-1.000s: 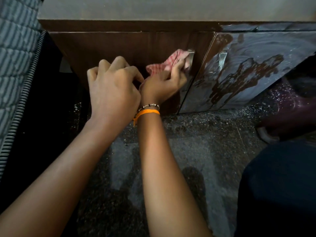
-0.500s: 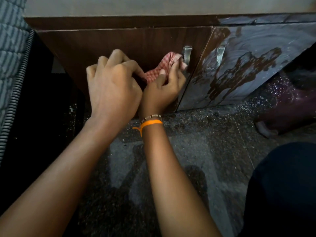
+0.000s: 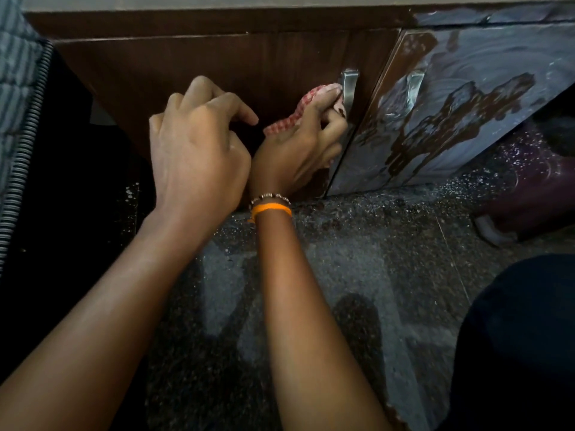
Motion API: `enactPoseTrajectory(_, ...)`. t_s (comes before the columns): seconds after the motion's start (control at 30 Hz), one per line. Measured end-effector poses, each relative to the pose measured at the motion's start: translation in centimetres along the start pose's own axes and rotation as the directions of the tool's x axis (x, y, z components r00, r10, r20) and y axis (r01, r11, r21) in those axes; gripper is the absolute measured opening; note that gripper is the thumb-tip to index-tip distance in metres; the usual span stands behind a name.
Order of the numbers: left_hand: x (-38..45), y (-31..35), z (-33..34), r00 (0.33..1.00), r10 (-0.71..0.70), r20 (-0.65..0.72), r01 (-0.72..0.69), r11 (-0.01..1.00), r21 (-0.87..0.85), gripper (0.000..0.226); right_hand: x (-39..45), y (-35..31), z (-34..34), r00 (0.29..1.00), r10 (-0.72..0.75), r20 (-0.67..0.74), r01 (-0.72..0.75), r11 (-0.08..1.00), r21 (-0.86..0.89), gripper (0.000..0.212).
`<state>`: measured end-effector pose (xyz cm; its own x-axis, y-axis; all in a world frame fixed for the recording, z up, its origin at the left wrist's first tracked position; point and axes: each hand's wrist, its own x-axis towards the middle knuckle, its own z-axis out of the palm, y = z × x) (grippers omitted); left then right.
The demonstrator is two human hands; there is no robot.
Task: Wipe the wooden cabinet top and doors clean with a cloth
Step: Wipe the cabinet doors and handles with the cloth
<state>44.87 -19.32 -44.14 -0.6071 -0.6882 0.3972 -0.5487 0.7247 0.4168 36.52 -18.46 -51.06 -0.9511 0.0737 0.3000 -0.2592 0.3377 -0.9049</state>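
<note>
A dark brown wooden cabinet door (image 3: 193,70) fills the upper left. My right hand (image 3: 298,150) grips a red-and-white checked cloth (image 3: 298,110) and presses it against this door right beside its metal handle (image 3: 349,88). My left hand (image 3: 199,147) hovers in front of the same door with its fingers loosely curled and nothing in it. The right-hand door (image 3: 485,98) is smeared with grey-white film and has its own metal handle (image 3: 413,85).
A speckled dark stone floor (image 3: 357,259) lies below the doors. A grey striped fabric edge (image 3: 18,119) stands at the far left. A dark purple object (image 3: 529,197) sits at the right, and dark clothing (image 3: 516,343) fills the lower right corner.
My right hand slid the cloth down and to the right along the left door, from over the handle to its left side. The left hand kept its place.
</note>
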Motion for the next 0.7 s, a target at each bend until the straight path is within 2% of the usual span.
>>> enactPoseTrajectory(0.07,0.1,-0.2,0.3,1.000,0.007,0.005,-0.007,1.000,-0.024,0.046,0.3,0.5,-0.7,0.993,-0.112,-0.043,0.107,0.988,-0.108,0.060)
enactPoseTrajectory(0.13,0.2,-0.2,1.0,1.000,0.011,0.024,-0.009,0.998,-0.059,0.047,0.4,1.5,-1.2,0.974,-0.229,-0.003,0.224,0.958,-0.178,0.059)
enactPoseTrajectory(0.2,0.3,-0.1,1.6,0.998,0.020,0.061,-0.015,0.997,-0.079,0.047,0.2,2.0,-0.9,0.975,-0.224,-0.004,0.223,0.971,-0.090,0.058)
enactPoseTrajectory(0.27,0.4,0.3,2.1,0.994,0.025,0.104,-0.016,0.996,-0.082,0.046,0.1,1.4,-0.6,0.999,0.028,0.041,-0.037,0.973,0.227,0.057)
enactPoseTrajectory(0.3,0.4,0.6,2.1,0.993,0.011,0.121,-0.001,0.996,-0.087,0.044,0.3,0.4,-0.9,0.971,0.202,0.130,-0.237,0.888,0.394,0.055)
enactPoseTrajectory(0.33,0.6,1.0,2.1,0.992,-0.006,0.129,0.019,0.995,-0.099,0.041,0.7,-0.4,-1.2,0.924,0.322,0.204,-0.381,0.784,0.490,0.052)
enactPoseTrajectory(0.37,0.8,1.2,1.9,0.992,-0.022,0.122,0.038,0.992,-0.124,0.039,1.2,-0.8,-1.1,0.898,0.371,0.237,-0.440,0.738,0.511,0.050)
enactPoseTrajectory(0.4,1.1,1.4,1.8,0.994,-0.033,0.100,0.049,0.986,-0.162,0.038,1.6,-1.0,-0.9,0.899,0.370,0.235,-0.438,0.747,0.500,0.049)
enactPoseTrajectory(0.47,1.3,1.7,1.4,0.998,-0.036,0.051,0.047,0.972,-0.229,0.040,1.5,-1.2,-1.1,0.956,0.250,0.155,-0.293,0.867,0.404,0.048)
enactPoseTrajectory(0.53,1.2,1.7,1.2,0.999,-0.027,0.021,0.031,0.977,-0.212,0.045,0.7,0.3,-1.3,0.996,-0.023,0.084,-0.011,0.926,0.378,0.052)
enactPoseTrajectory(0.6,1.1,1.6,1.4,1.000,-0.016,0.020,0.019,0.985,-0.170,0.044,0.7,2.7,-1.1,0.955,-0.284,0.080,0.275,0.955,0.108,0.060)
enactPoseTrajectory(0.63,1.0,1.7,1.6,1.000,-0.002,0.030,0.007,0.986,-0.164,0.045,0.7,4.4,-1.2,0.931,-0.344,0.124,0.347,0.938,0.004,0.063)
enactPoseTrajectory(0.7,0.9,1.8,2.2,0.996,0.049,0.072,-0.037,0.986,-0.161,0.045,0.2,7.7,-1.6,0.897,-0.367,0.247,0.377,0.926,0.005,0.060)
